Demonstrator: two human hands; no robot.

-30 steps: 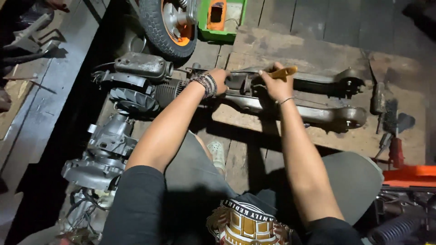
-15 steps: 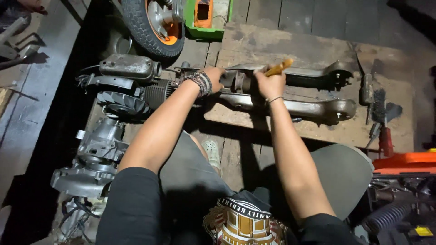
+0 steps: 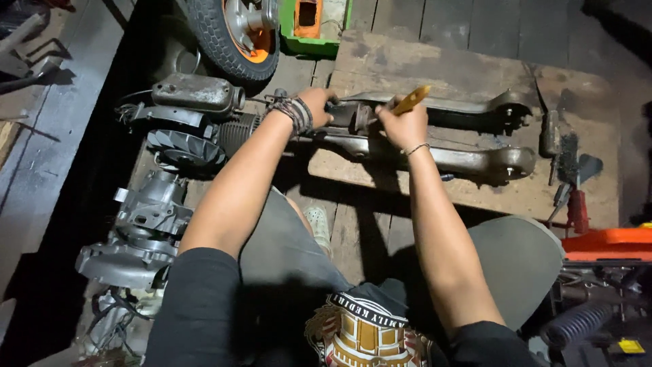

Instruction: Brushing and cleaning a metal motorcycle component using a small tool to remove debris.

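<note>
A grey metal swingarm (image 3: 435, 146) lay flat across a wooden board, its two long arms running rightward to rounded ends with bolt holes. A yellow-handled tool (image 3: 410, 100) stood tilted up to the right above its left end. The tool's working tip was hidden.

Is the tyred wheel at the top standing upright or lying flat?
Upright, somewhat tilted: the wheel rests on its tread, orange hub facing sideways, behind the grey metal can.
</note>
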